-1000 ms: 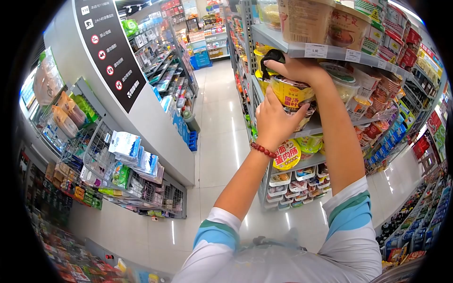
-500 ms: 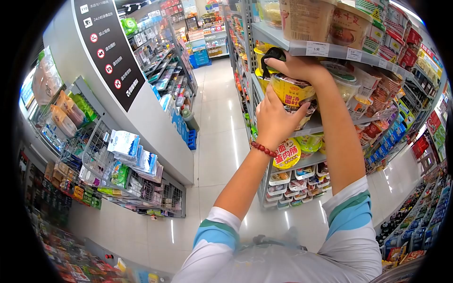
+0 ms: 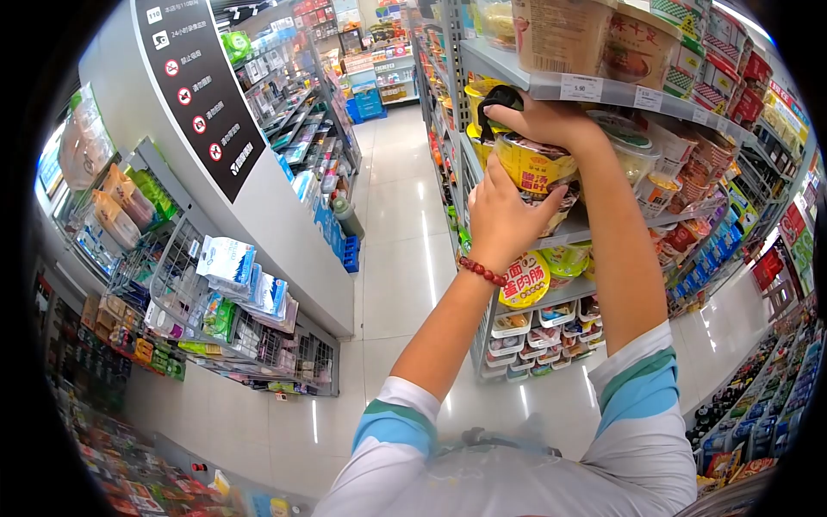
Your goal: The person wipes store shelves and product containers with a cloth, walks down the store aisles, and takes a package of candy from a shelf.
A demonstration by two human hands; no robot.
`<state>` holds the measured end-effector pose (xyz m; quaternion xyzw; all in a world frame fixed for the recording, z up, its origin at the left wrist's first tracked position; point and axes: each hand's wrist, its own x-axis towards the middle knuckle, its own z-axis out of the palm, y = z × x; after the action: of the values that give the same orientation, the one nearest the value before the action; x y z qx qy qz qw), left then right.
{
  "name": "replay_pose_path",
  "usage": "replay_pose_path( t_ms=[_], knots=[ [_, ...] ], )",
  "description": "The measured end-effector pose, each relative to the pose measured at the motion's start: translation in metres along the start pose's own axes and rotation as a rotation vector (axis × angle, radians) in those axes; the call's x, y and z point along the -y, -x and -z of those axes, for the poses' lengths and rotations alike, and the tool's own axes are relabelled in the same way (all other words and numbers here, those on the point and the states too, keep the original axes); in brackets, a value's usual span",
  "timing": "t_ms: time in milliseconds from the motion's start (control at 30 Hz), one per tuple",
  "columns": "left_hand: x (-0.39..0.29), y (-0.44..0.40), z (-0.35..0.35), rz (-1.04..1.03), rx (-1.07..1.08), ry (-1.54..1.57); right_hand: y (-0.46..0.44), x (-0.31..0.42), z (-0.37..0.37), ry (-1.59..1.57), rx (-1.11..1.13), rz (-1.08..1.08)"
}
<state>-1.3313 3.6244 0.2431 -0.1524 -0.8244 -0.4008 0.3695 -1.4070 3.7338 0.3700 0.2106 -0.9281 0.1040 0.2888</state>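
My left hand (image 3: 502, 215), with a red bead bracelet (image 3: 482, 271) at its wrist, is closed round the front of a yellow instant noodle cup (image 3: 536, 169). Its fingers lie along the cup's left side and its thumb reaches across the lower right. Above that cup, my right hand (image 3: 544, 121) reaches under the upper shelf, its fingers curled on a black, loop-like object (image 3: 501, 107) whose kind I cannot make out. Behind this object, another yellow container (image 3: 479, 90) shows in part. The back of the cup is hidden.
Close above my right hand runs the upper shelf's edge (image 3: 594, 90), bearing noodle tubs (image 3: 564, 39). More packed cups (image 3: 624, 146) stand to the right. A round yellow-lidded bowl (image 3: 524, 280) sits below. Left of the tiled aisle (image 3: 388, 224) are a pillar (image 3: 284, 250) and a wire rack (image 3: 185, 267).
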Motion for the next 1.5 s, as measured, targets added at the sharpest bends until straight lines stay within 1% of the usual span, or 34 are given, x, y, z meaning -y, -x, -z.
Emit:
replay_pose_path(
  t_ms=[67,133,167,233,267,333,367,400,467,533,600,633,667,733,767,867,900,933,1000,1067,1100,1133,1200,1433,1500],
  knots=[
    [0.000,0.000,0.000,-0.002,-0.007,-0.014,0.000,-0.001,0.001,0.000,0.002,0.013],
    [-0.001,-0.001,0.002,0.003,-0.001,0.001,0.002,0.000,0.006,-0.060,0.107,-0.004],
    [-0.001,-0.002,0.002,0.005,0.003,0.017,0.004,0.005,0.012,-0.061,0.108,-0.006],
    [-0.001,-0.003,0.001,-0.005,-0.007,0.016,0.010,0.016,0.023,-0.020,0.198,-0.061],
    [-0.001,-0.003,0.001,-0.011,-0.020,0.013,0.012,0.015,0.022,-0.021,0.196,-0.064],
    [-0.002,-0.003,0.000,-0.016,-0.019,0.027,0.014,0.010,0.016,-0.060,0.156,-0.024],
    [-0.001,-0.004,0.001,-0.015,-0.016,0.043,0.021,0.012,0.015,-0.084,0.065,0.032],
    [0.000,-0.004,0.003,-0.020,-0.004,0.033,0.026,0.015,0.016,-0.097,0.061,0.022],
    [-0.002,-0.005,0.003,0.040,0.091,-0.013,0.036,0.017,0.024,-0.049,0.009,0.076],
    [-0.004,-0.004,0.004,0.053,0.114,-0.012,0.042,0.019,0.024,-0.096,0.021,0.025],
    [-0.006,-0.008,0.002,0.062,0.116,-0.007,0.041,0.013,0.019,-0.064,-0.063,0.101],
    [-0.006,-0.008,0.001,0.059,0.104,0.089,0.040,0.009,0.012,-0.076,-0.145,0.157],
    [-0.007,-0.008,-0.001,0.058,0.090,0.184,0.041,0.010,0.014,-0.085,-0.143,0.161],
    [-0.010,-0.006,-0.006,0.088,0.071,0.134,0.044,0.013,0.027,-0.091,-0.023,0.102],
    [-0.012,-0.007,-0.007,0.079,0.077,0.149,0.041,0.003,0.005,-0.077,-0.259,0.196],
    [-0.025,-0.008,-0.005,0.102,0.049,0.154,0.044,0.003,0.011,-0.090,-0.233,0.157],
    [-0.025,-0.009,-0.006,0.102,0.072,0.164,0.043,0.000,0.013,-0.115,-0.174,0.165],
    [-0.027,-0.010,-0.005,0.103,0.093,0.177,0.044,-0.001,0.017,-0.161,-0.161,0.157],
    [-0.038,-0.017,0.003,0.102,0.085,0.121,0.044,0.000,0.024,-0.177,-0.148,0.169],
    [-0.041,-0.019,0.010,0.333,0.362,0.049,0.044,-0.001,0.025,-0.152,-0.113,0.156],
    [-0.038,-0.017,0.008,0.281,0.315,0.040,0.045,-0.001,0.026,-0.153,-0.116,0.152],
    [-0.037,-0.016,0.006,0.272,0.310,0.038,0.045,0.000,0.027,-0.152,-0.122,0.148],
    [-0.034,-0.013,0.003,0.199,0.212,0.039,0.046,0.001,0.028,-0.156,-0.118,0.135],
    [-0.032,-0.014,0.008,0.173,0.219,0.066,0.043,0.001,0.021,-0.141,-0.075,0.108],
    [-0.038,-0.016,0.015,0.269,0.310,0.049,0.041,0.004,0.022,-0.144,-0.093,0.113]
  ],
)
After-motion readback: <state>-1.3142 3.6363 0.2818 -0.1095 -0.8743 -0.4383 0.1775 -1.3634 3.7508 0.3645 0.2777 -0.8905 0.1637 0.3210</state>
